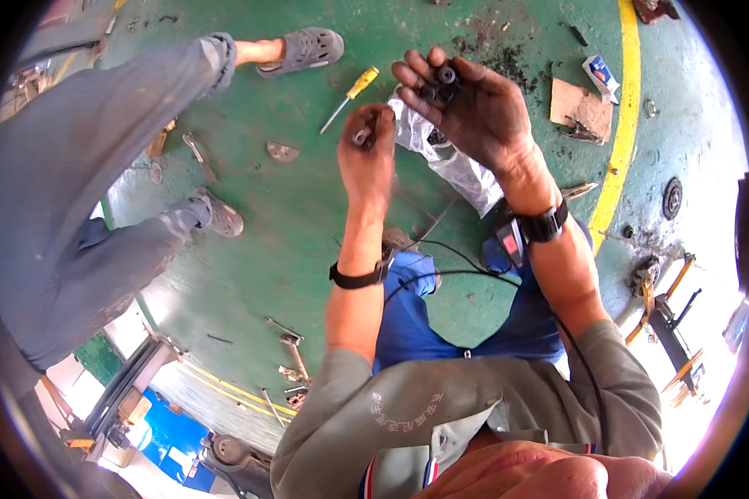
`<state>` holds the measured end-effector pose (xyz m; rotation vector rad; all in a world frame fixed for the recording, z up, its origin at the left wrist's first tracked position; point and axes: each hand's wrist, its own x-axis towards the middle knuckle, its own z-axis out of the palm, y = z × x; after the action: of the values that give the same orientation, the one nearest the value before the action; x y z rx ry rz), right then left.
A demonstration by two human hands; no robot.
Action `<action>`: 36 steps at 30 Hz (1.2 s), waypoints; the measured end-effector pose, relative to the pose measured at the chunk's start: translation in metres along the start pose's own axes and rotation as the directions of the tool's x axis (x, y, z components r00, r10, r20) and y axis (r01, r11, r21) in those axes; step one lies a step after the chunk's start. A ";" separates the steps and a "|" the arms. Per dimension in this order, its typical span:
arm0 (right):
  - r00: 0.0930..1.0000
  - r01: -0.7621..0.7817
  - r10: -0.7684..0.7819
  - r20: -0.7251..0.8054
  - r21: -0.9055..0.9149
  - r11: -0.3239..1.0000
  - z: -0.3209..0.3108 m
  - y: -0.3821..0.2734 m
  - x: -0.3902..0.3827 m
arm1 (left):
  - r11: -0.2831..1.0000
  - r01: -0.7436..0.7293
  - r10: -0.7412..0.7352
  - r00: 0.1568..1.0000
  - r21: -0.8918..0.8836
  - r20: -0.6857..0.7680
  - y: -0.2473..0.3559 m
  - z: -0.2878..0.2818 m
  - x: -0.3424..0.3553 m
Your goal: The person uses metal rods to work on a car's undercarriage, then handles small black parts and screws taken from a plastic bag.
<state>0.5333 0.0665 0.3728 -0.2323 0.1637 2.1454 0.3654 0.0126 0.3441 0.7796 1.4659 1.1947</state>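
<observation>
Your left hand [366,162] has its fingers curled closed around a small dark tube [360,138], whose round end faces up. Beside it, your right hand [478,108] is turned palm up, blackened, with thumb and bent fingers gathered about small dark parts [447,76]; one is round with a hole in its end. The two hands are near each other but apart. Beneath them lies a clear bag [470,179], partly hidden by your right hand, with dark pieces showing at its mouth. A yellow screwdriver [362,82] lies on the green floor [275,200] ahead of your left hand; cardboard [576,104] lies to the right of your right hand.
</observation>
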 end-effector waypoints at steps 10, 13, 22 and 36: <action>1.000 -0.024 0.024 0.005 0.114 0.993 0.186 0.078 -0.041 | 0.623 -0.596 0.599 0.780 0.507 0.181 0.229 -0.038 -0.095; 0.995 -0.060 0.056 -0.081 -0.048 0.997 0.237 0.116 -0.062 | 0.590 -0.577 0.608 0.778 0.565 0.159 0.270 -0.057 -0.133; 0.926 -0.370 0.374 0.055 -0.071 0.926 0.310 0.216 -0.141 | 0.708 -0.316 0.529 0.830 0.632 -0.178 0.362 -0.111 -0.300; 0.679 -0.728 0.723 -0.129 -0.245 0.640 0.375 0.353 -0.232 | 0.602 0.059 0.554 0.687 0.796 -0.470 0.421 -0.167 -0.485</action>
<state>0.3252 -0.2386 0.8005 -0.4021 -0.0575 2.9932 0.2731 -0.3551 0.8890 1.2483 2.6868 1.1021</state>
